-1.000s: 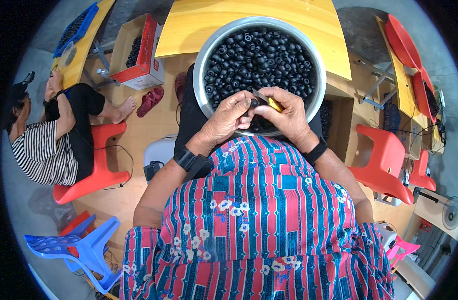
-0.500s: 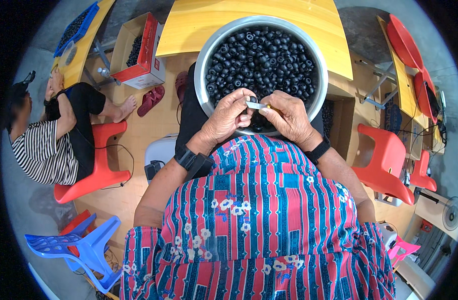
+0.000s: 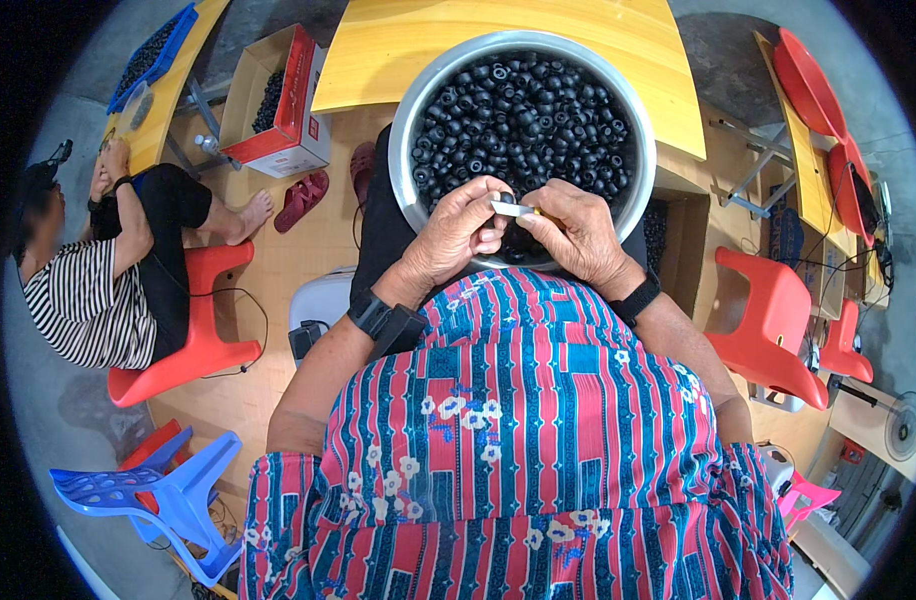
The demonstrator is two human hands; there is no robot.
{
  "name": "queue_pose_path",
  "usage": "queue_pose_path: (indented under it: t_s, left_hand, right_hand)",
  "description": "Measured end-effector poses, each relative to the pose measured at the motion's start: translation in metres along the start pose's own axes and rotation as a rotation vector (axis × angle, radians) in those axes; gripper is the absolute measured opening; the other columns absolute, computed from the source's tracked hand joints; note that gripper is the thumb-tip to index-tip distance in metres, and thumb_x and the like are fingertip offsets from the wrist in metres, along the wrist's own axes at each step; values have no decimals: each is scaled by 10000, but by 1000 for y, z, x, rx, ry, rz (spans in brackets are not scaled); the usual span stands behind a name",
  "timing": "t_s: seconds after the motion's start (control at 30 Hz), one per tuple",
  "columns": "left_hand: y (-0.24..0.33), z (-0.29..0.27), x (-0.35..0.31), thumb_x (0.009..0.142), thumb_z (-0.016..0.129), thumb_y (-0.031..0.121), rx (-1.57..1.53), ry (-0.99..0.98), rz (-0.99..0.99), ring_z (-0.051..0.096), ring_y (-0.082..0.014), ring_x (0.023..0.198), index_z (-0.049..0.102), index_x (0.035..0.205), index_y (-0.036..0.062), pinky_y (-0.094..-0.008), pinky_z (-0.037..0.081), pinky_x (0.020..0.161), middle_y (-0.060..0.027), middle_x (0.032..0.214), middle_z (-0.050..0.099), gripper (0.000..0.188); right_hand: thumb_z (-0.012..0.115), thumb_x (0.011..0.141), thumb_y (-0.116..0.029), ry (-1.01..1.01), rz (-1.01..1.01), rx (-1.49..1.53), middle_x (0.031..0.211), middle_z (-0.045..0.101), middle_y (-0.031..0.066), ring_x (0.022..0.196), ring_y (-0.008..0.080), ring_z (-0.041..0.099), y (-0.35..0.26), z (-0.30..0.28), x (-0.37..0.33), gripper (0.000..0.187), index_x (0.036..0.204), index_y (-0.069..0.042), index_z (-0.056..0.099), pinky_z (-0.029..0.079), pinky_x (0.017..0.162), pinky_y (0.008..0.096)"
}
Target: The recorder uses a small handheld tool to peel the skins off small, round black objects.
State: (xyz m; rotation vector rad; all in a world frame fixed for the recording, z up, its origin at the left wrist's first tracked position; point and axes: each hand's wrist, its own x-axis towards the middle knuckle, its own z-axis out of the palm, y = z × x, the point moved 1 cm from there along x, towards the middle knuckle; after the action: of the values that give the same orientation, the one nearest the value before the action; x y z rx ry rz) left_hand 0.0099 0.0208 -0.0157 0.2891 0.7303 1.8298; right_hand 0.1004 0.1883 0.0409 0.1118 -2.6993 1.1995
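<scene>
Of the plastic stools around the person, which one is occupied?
The red plastic stool at left, where a person in a striped shirt sits. The blue stool and the right-hand red stools stand unoccupied.

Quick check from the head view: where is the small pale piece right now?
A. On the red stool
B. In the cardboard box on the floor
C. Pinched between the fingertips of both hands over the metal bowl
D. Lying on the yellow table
C: the small pale piece sits between the left hand and right hand, which meet above the near rim of the metal bowl full of black round parts.
</scene>
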Motion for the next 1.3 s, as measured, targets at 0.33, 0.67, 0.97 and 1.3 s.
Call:
queue_pose_path:
  t_s: [0.33, 0.67, 0.97, 1.3]
  left_hand:
    - [-2, -2, 1, 991, 527, 268, -6, -1, 19, 395, -48, 638, 528, 1084, 68, -175, 340, 550, 11, 791, 490, 220]
    - [7, 12, -6, 991, 522, 283, -46, -28, 13, 402, -63, 662, 516, 1035, 70, -186, 343, 555, 14, 805, 461, 217]
    - [18, 26, -4, 1007, 494, 278, 16, 34, -15, 412, -72, 678, 508, 1060, 72, -199, 351, 570, 2, 813, 461, 213]
    - [33, 42, 9, 1006, 487, 277, 206, 10, -90, 377, -60, 656, 500, 1090, 68, -188, 316, 543, 5, 816, 429, 226]
  right_hand:
    - [643, 868, -240, 30, 2, -14, 757, 590, 122, 719, 327, 607, 1, 3, 0, 177, 896, -66, 645, 473, 626, 399]
    - [600, 901, -217, 208, 177, 39, 807, 631, 181, 772, 371, 607, 14, 0, 4, 218, 874, -6, 649, 476, 672, 404]
    - [637, 893, -203, 228, 202, 425, 730, 603, 95, 716, 163, 576, 12, 4, 1, 206, 892, 3, 628, 454, 664, 309]
    - [672, 874, -201, 295, 147, 658, 644, 538, 54, 634, 84, 495, 15, 8, 3, 235, 767, -2, 609, 405, 572, 284]
